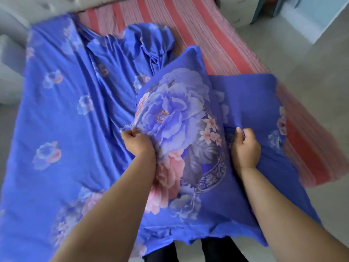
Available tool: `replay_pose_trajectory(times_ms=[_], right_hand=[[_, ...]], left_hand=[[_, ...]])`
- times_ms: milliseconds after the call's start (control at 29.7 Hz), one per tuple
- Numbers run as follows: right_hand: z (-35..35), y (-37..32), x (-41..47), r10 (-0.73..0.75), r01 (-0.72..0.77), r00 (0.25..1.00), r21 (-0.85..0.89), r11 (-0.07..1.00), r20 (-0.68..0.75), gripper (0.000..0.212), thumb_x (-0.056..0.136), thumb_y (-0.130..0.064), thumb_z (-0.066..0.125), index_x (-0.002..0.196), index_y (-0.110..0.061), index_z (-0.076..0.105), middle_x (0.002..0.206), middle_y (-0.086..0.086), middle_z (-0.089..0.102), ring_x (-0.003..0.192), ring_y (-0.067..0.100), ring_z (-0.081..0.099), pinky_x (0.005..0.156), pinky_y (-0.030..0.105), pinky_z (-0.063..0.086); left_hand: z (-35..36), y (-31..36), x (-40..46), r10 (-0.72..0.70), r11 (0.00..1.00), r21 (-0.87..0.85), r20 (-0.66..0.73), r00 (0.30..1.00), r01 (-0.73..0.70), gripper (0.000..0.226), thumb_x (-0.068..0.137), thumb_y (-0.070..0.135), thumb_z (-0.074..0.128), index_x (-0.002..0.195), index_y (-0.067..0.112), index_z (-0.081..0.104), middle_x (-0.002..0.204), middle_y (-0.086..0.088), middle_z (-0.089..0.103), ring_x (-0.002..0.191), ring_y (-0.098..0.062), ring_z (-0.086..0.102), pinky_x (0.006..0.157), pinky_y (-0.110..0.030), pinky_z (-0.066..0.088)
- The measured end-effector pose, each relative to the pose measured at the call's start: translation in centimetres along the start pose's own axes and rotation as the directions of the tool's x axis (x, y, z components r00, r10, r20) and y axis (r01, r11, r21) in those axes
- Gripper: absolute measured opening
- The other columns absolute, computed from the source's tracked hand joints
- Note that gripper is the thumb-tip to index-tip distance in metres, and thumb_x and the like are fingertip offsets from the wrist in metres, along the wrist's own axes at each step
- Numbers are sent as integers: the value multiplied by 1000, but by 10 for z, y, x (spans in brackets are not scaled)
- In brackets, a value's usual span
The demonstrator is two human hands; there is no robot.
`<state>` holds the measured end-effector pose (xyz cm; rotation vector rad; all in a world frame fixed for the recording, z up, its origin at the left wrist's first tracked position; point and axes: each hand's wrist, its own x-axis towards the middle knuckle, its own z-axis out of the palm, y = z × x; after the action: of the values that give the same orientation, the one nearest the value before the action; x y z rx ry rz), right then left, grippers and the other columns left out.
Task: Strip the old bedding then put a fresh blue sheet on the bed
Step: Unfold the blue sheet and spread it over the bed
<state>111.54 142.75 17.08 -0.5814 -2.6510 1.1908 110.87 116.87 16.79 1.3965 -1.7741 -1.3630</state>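
A blue sheet [62, 118] printed with pale and pink flowers lies partly unfolded over the left half of the bed, with a bunched fold near the middle. A raised part of the same blue cloth, bearing a large flower print [175, 114], is held up in front of me. My left hand [137, 140] is clenched on its left edge. My right hand [245, 146] grips the cloth on the right side. Beneath, the red and pink striped mattress cover [204, 31] shows on the right half of the bed.
A pale tufted headboard [56, 4] runs along the far left. Light floor [311, 69] lies to the right of the bed, with white and light blue furniture [309, 14] at the top right. My dark-clothed legs [217, 250] stand at the bed's near edge.
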Motion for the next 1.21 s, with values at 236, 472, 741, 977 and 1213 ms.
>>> replay_pose_trajectory(times_ms=[236,472,741,977,1213], right_hand=[[82,-100,-123,-95,96,995,-31,995,30,35,100,-31,43,96,2,55,92,27,63,83,46,54,58,36,20],[180,-178,-232,-80,85,992,-54,995,97,34,100,-29,43,95,3,55,99,27,64,90,46,56,62,37,22],[237,-195,-273,-101,122,980,-120,985,169,34,100,-32,43,96,-1,55,99,26,63,89,46,56,63,37,29],[262,-211,-278,4,190,903,-409,892,430,31,100,-28,41,107,0,52,113,29,60,104,45,55,78,41,42],[279,-205,-289,162,212,802,-527,823,576,26,99,-24,42,110,-1,50,121,24,57,111,42,54,84,39,42]], left_hand=[[-180,-12,146,103,995,13,-96,990,-102,35,94,6,42,66,24,29,65,9,39,75,-16,39,65,-24,29],[-348,-31,280,218,971,131,-160,963,-198,36,92,5,42,66,26,29,78,-6,47,79,-14,39,66,-20,26],[-441,-79,363,129,975,205,-225,966,-83,37,95,9,42,65,25,29,81,-9,47,80,-16,39,69,-24,27],[-456,-89,375,225,967,148,-131,965,-206,40,96,2,37,63,24,30,63,8,34,63,-8,29,58,-21,30],[-504,-59,387,325,940,144,-99,940,-310,34,91,-5,35,71,22,41,68,10,40,61,-6,31,63,-9,33]])
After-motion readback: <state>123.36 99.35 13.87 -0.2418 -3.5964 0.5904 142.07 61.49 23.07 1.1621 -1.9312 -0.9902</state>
